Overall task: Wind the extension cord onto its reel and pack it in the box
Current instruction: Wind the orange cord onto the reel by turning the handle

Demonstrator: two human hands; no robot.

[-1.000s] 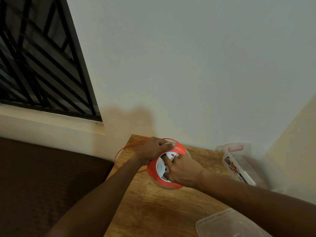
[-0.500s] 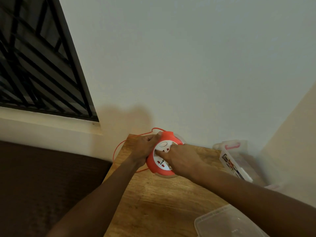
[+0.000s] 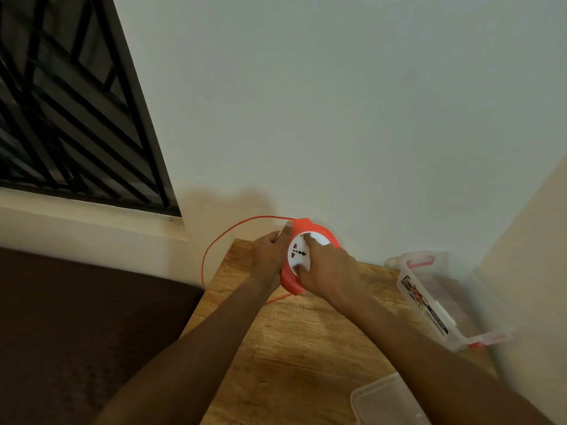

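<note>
We were mid-winding: the reel [image 3: 306,256] sat between our hands, left hand [image 3: 270,256] gripping its rim, right hand [image 3: 326,273] gripping its white face. Loose cord [image 3: 214,253] looped left; the box [image 3: 429,302] waited right. Next, more turns.

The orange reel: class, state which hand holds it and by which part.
Both hold the orange reel. The left hand grips its left rim, thumb on top by the cord; the right hand has fingers on the white socket face.

Single head-worn view, forward and down, close over the wooden table [image 3: 294,348] corner.
</note>
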